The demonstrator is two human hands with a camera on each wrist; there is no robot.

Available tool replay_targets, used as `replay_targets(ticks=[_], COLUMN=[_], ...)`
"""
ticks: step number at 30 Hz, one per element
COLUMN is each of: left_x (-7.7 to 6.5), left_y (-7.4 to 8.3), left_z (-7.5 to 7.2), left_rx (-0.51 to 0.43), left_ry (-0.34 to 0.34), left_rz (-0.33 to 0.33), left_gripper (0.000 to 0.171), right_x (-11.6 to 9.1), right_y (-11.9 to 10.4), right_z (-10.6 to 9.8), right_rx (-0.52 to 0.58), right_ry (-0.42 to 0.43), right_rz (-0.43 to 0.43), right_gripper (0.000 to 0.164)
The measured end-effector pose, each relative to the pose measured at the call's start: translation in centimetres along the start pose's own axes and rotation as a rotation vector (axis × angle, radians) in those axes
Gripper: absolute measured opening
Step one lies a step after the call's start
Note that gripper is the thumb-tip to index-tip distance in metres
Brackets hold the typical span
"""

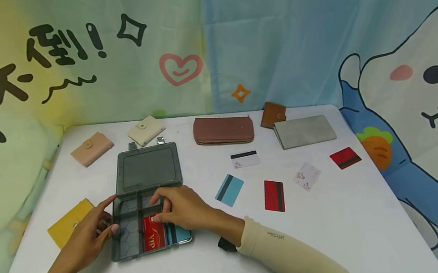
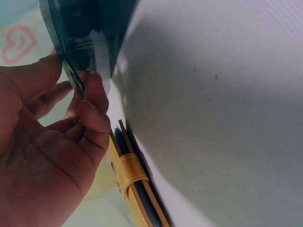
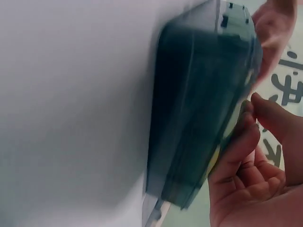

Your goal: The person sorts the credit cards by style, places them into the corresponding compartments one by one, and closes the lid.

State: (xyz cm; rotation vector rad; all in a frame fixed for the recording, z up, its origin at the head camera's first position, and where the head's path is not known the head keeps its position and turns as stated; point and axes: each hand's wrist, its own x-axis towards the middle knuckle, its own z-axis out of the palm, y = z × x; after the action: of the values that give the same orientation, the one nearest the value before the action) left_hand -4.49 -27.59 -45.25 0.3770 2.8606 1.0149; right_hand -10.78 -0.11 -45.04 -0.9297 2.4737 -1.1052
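Observation:
A translucent grey compartment box (image 1: 135, 254) stands on the table with its lid (image 1: 149, 167) folded back. My left hand (image 1: 88, 237) pinches its left rim, thumb and fingertips meeting there in the left wrist view. Over the box reaches my right hand (image 1: 180, 206). Its thumb lies at the upper end of a red VIP card (image 1: 153, 238) in the middle compartment, while the index finger extends over the divider above, apart from the thumb. In the right wrist view the box wall hides what the fingertips touch. A blue card (image 1: 182, 234) lies in the right compartment.
Beside my left hand lies a yellow wallet (image 1: 60, 226). To the right are a blue card (image 1: 229, 190), red cards (image 1: 274, 196) and pale cards (image 1: 245, 159). Along the back lie a pink wallet (image 1: 92, 149), cream wallet (image 1: 146, 130), brown wallet (image 1: 223, 130) and grey wallet (image 1: 305, 131).

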Motion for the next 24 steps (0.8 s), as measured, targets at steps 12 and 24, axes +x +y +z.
replay_targets(ticks=[12,24], left_x=[-0.1,0.0], left_y=[0.0,0.0], left_z=[0.1,-0.1], left_rx=[0.015,0.018], left_ry=[0.01,-0.007], left_rz=[0.011,-0.006], left_gripper=[0.075,0.075], right_x=[-0.8,-3.6], right_y=[6.2,14.4], right_z=[-7.1,-13.4], right_rx=[0.135,-0.089], right_ry=[0.078,0.21], right_rz=[0.092,0.293], right_gripper=[0.044,0.049])
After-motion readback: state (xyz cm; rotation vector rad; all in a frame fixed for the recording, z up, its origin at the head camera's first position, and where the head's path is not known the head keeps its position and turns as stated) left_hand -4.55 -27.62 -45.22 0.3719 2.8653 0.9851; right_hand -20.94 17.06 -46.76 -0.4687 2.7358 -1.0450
